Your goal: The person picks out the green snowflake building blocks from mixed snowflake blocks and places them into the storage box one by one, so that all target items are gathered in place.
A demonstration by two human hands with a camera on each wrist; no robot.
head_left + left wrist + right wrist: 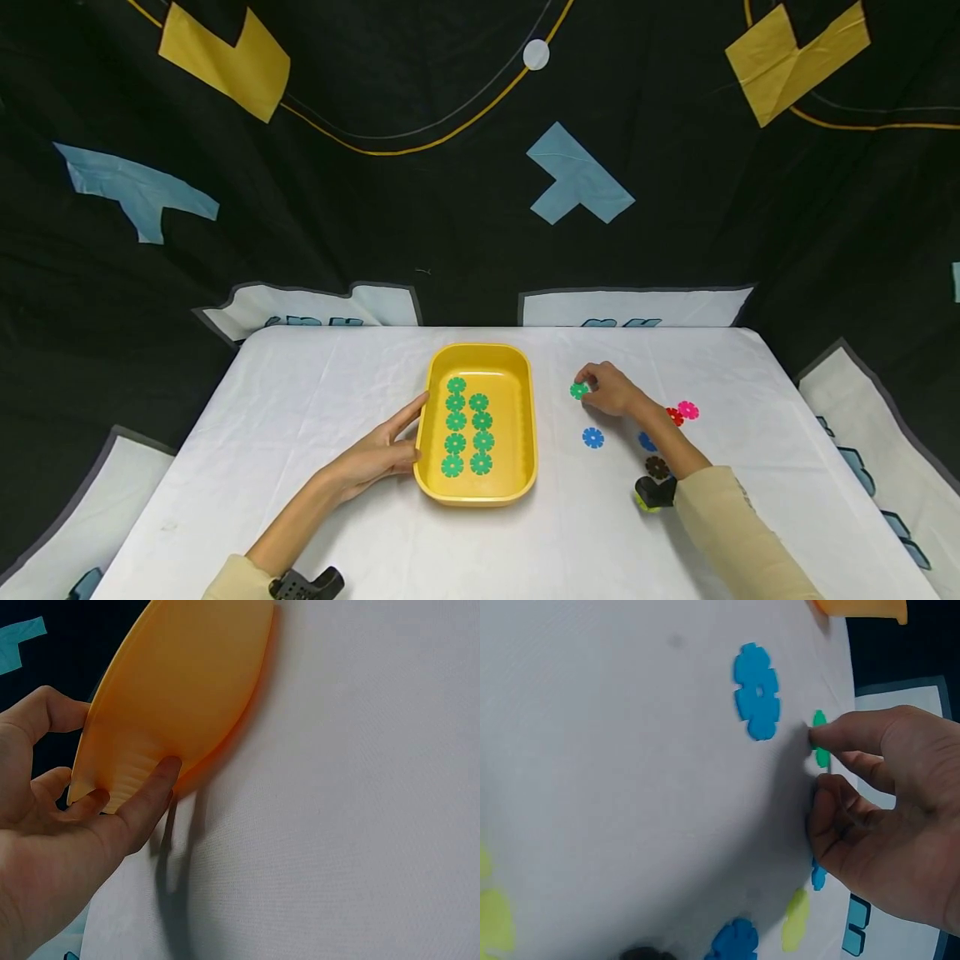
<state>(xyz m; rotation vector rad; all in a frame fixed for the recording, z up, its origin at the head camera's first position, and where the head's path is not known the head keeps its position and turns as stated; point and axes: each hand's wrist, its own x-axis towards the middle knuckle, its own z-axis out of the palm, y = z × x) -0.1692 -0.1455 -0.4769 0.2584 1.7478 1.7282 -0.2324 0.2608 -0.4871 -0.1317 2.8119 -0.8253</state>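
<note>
A yellow tray [477,496] stands on the white table, with several green snowflake discs [454,421] in two columns on its floor. At the tray's left side, my left hand [378,457] holds the wall; in the left wrist view its thumb [154,799] presses the outside and the other fingers reach the rim. To the tray's right, my right hand [611,390] pinches a loose green snowflake disc [578,391] at the table surface. Part of that disc [821,754] is hidden by the fingers in the right wrist view.
Around the right forearm lie a blue disc [593,437], a second blue disc [647,442], a red disc [675,416], a pink disc [687,409] and a dark brown disc [657,467]. A yellow-green disc [647,503] is partly covered by the wrist camera [656,492]. Black cloth [465,250] hangs behind the table.
</note>
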